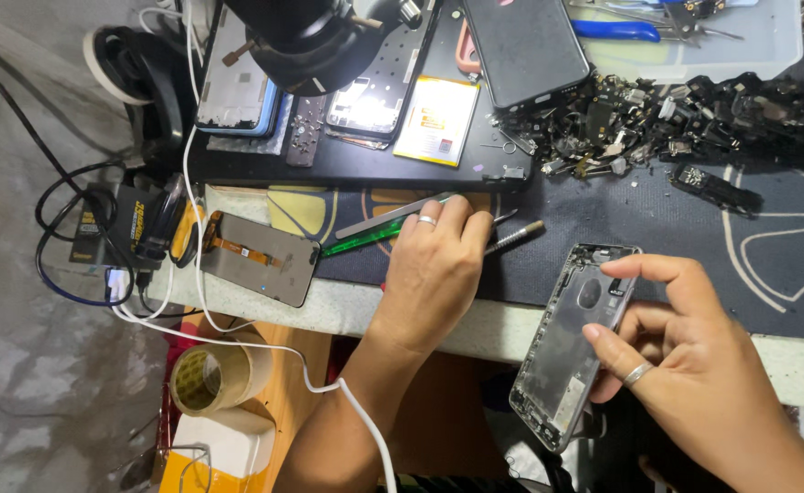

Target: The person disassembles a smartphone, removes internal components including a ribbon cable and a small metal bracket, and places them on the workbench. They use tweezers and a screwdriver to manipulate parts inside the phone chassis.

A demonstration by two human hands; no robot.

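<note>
The grey phone housing (574, 342) is pinched between thumb and fingers of the right hand (694, 365), tilted off the bench edge; the left hand (434, 269) is closed over tweezers (393, 216) well apart.

The right hand (694, 365) holds a grey phone housing (574, 342); the left hand (434, 265) rests on tweezers (393, 217).

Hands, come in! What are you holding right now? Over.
Right hand holds grey phone housing, fingers on its edge. Left hand rests on tools: metal tweezers, green-handled tool. Loose parts pile behind. Over.
</note>
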